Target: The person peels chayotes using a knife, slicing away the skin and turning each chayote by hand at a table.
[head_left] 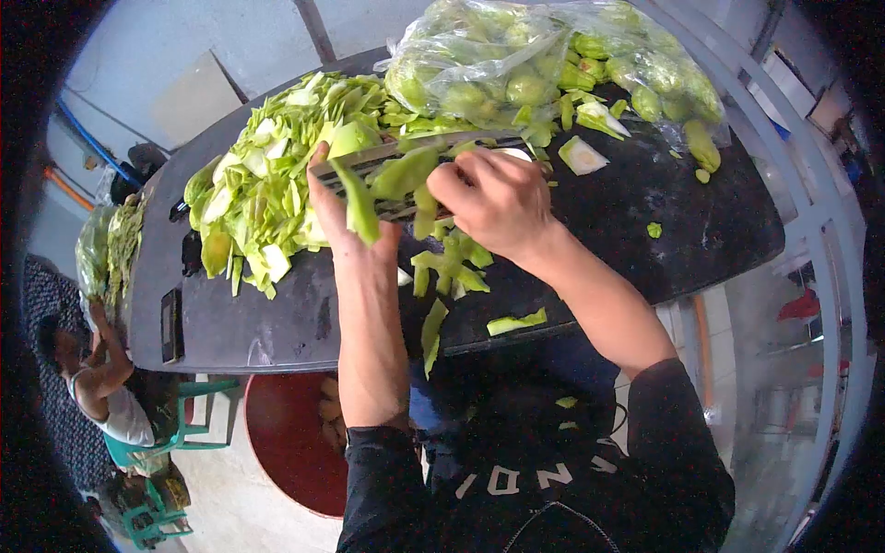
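Observation:
My left hand (348, 217) is wrapped around the left end of a long flat tool with a metal edge (466, 138), held level above the table; its exact kind is hard to make out. Curved green strips (406, 175) cover much of it. My right hand (498, 198) is closed over its right part, with a green strip hanging by the fingertips; what the fingers hold is hidden. Below lie loose green strips (456, 263). Behind my left hand rises a large heap of pale green vegetable slices (267, 180).
Clear plastic bags (479, 69) of whole green chayotes stand at the back of the dark table (710, 221). Cut chunks (583, 156) lie near them. A small dark rectangular device (172, 324) is by the left edge. A red tub (286, 442) stands below; another person (115, 396) sits left.

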Motion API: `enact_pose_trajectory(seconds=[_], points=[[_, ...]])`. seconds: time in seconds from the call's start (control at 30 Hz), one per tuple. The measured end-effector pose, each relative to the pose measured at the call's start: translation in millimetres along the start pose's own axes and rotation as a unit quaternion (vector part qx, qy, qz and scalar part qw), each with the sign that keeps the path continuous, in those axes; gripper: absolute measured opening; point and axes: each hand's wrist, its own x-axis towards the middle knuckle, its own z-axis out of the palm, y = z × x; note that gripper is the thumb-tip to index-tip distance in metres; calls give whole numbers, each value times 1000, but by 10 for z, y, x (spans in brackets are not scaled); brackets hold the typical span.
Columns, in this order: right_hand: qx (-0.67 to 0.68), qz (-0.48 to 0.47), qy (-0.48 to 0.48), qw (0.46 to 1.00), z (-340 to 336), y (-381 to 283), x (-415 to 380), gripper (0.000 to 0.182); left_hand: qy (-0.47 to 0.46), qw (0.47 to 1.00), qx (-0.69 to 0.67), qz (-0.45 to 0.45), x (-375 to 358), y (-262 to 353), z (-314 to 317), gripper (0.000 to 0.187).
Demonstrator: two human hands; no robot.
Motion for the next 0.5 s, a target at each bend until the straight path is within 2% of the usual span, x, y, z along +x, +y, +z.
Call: enact_pose_trajectory(seconds=[0.07, 0.13, 0.23, 0.33, 0.4, 0.5], points=[[-44, -15, -17, 999, -22, -62, 20, 10, 29, 999, 7, 21, 32, -55, 0, 40], [-56, -18, -20, 998, -3, -67, 14, 9, 36, 999, -18, -1, 27, -71, 7, 40], [-54, -14, -8, 998, 13, -38, -3, 9, 10, 1000, -12, 9, -68, -46, 45, 38], [-28, 18, -23, 999, -19, 22, -4, 9, 1, 999, -49, -17, 75, 8, -56, 38], [-3, 46, -39, 998, -55, 78, -6, 11, -30, 999, -32, -4, 80, 49, -67, 35], [16, 58, -34, 998, -104, 102, 36, 13, -4, 1000, -24, -8, 15, 98, 58, 33]])
